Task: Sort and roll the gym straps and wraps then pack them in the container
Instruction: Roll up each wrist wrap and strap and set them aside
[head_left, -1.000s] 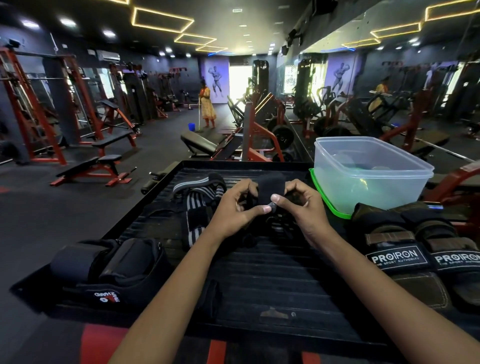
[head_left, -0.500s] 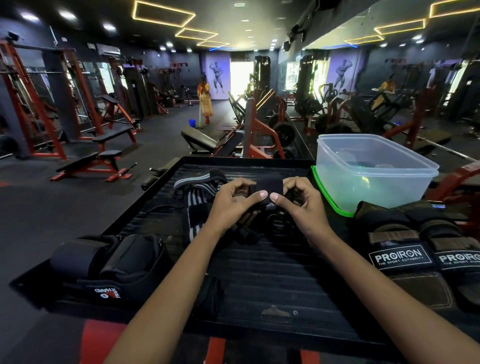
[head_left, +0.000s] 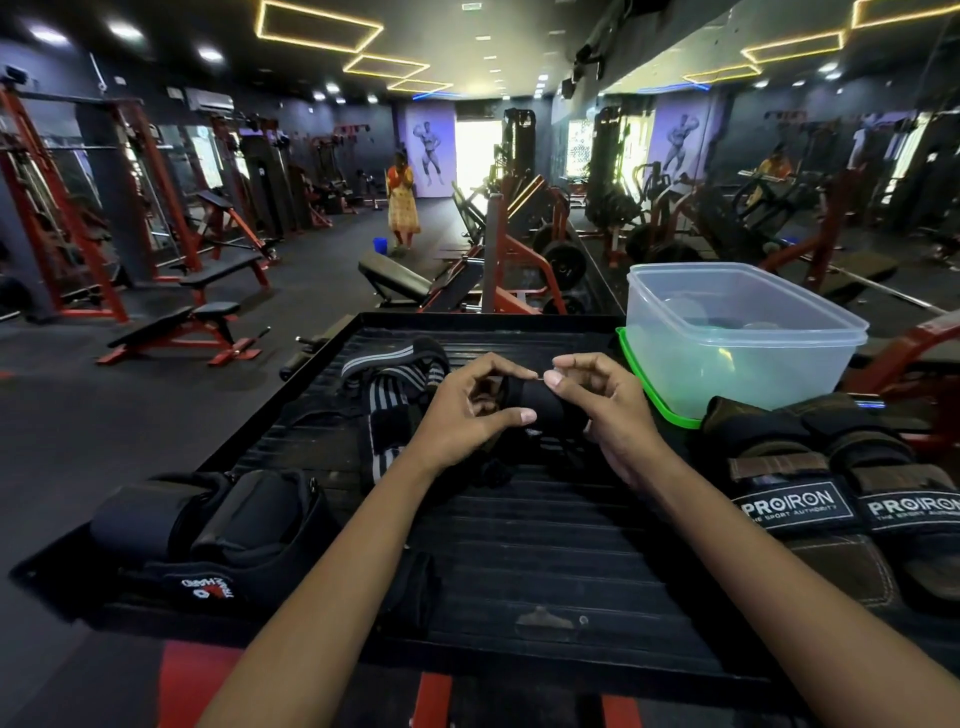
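Observation:
A rolled black strap (head_left: 540, 402) is held between both hands above the black ribbed platform (head_left: 519, 545). My left hand (head_left: 467, 410) grips its left end with curled fingers and thumb. My right hand (head_left: 602, 402) curls round its right end. A black-and-white striped wrap (head_left: 387, 387) lies loose just left of my hands. More dark straps lie under my hands, partly hidden. The clear plastic container (head_left: 737, 338) stands at the back right on its green lid (head_left: 639, 374).
Two black PROIRON ankle weights (head_left: 841, 493) lie at the right. Black padded supports (head_left: 208, 525) lie at the front left. Red gym benches, racks and machines fill the room behind. A person (head_left: 402, 205) stands far back in the aisle.
The strap has been turned further between my hands, and both hands have shifted slightly on it. The view has tilted down a little.

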